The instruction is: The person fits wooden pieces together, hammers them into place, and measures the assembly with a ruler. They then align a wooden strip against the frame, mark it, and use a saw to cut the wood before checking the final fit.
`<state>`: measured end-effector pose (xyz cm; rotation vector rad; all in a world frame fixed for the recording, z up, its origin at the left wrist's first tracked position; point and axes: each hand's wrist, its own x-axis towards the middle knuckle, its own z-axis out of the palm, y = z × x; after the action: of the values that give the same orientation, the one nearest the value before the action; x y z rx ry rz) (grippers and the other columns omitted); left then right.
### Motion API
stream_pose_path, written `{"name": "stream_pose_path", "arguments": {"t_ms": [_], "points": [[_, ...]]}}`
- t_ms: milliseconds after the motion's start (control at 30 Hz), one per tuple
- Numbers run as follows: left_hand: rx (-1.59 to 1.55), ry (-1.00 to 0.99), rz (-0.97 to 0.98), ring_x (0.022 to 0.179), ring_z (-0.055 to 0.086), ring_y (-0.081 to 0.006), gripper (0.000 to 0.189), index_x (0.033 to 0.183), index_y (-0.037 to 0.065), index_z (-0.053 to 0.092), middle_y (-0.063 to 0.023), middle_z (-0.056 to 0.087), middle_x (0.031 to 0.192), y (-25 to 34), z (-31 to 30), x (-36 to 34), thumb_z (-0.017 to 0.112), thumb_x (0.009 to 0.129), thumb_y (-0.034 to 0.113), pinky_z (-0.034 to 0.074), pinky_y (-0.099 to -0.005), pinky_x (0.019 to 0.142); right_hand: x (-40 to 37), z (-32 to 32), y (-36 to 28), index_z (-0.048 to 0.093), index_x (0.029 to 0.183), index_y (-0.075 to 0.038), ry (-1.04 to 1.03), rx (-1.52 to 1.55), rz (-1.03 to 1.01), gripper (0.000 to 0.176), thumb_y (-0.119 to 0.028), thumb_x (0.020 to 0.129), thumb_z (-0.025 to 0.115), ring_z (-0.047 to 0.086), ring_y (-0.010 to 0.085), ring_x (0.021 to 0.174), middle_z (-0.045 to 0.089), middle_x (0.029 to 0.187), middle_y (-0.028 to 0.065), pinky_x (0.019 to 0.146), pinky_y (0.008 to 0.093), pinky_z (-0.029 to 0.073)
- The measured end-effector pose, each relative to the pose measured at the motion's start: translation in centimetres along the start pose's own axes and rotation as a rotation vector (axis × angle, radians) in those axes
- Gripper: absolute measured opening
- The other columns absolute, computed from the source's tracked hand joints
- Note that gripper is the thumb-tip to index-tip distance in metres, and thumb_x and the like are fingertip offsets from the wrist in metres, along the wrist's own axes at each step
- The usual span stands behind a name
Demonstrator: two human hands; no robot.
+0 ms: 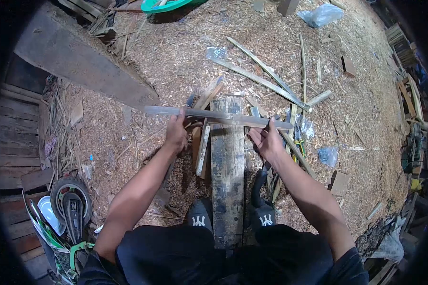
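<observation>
A long, narrow wooden strip (214, 114) lies crosswise in front of me, above a worn wooden beam (228, 175) that runs between my feet. My left hand (176, 133) is closed on the strip left of the beam, thumb over its upper side. Nearer the strip's right end, my right hand (269, 141) grips it with the thumb on top and the fingers underneath, partly spread. The strip slopes slightly down to the right in this view. Under and beside it are short wood pieces (202, 149) leaning against the beam's left side.
Wood shavings (176, 61) cover the ground. Loose slats (261, 83) lie ahead on the right, with plastic bags (321, 15) farther off. A thick timber (90, 66) slants in from the upper left. A green basin (169, 4) stands at the top; a small wheel (71, 202) is at lower left.
</observation>
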<state>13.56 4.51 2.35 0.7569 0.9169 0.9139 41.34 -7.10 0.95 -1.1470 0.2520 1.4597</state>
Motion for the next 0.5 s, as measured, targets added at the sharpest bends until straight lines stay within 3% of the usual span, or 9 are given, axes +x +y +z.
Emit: {"name": "stream_pose_path", "arguments": {"t_ms": [167, 300, 500], "points": [[-0.03, 0.019, 0.001, 0.102, 0.067, -0.0274, 0.034, 0.113, 0.002, 0.052, -0.0157, 0.067, 0.109, 0.4, -0.4, 0.5, 0.042, 0.105, 0.033, 0.057, -0.0426, 0.088, 0.6, -0.2, 0.1, 0.044, 0.125, 0.007, 0.058, -0.064, -0.039, 0.057, -0.045, 0.102, 0.045, 0.063, 0.0325, 0.102, 0.057, 0.114, 0.0256, 0.09, 0.0397, 0.059], [-0.036, 0.016, -0.014, 0.1, 0.068, -0.031, 0.032, 0.114, 0.003, 0.045, -0.0189, 0.063, 0.112, 0.4, -0.3, 0.3, 0.043, 0.105, 0.033, 0.06, -0.0453, 0.085, 0.8, -0.6, 0.0, 0.044, 0.124, 0.007, 0.041, -0.058, -0.037, 0.056, -0.044, 0.102, 0.048, 0.064, 0.0325, 0.102, 0.058, 0.113, 0.026, 0.09, 0.0399, 0.059], [-0.065, 0.074, -0.011, 0.101, 0.068, -0.0329, 0.032, 0.114, 0.001, 0.045, -0.0199, 0.062, 0.115, 0.3, 0.2, -0.4, 0.045, 0.105, 0.031, 0.061, -0.0448, 0.086, 0.7, -0.6, -0.3, 0.044, 0.123, 0.007, 0.018, -0.046, -0.042, 0.054, -0.042, 0.101, 0.051, 0.065, 0.0319, 0.099, 0.061, 0.107, 0.023, 0.088, 0.0391, 0.06]]}}
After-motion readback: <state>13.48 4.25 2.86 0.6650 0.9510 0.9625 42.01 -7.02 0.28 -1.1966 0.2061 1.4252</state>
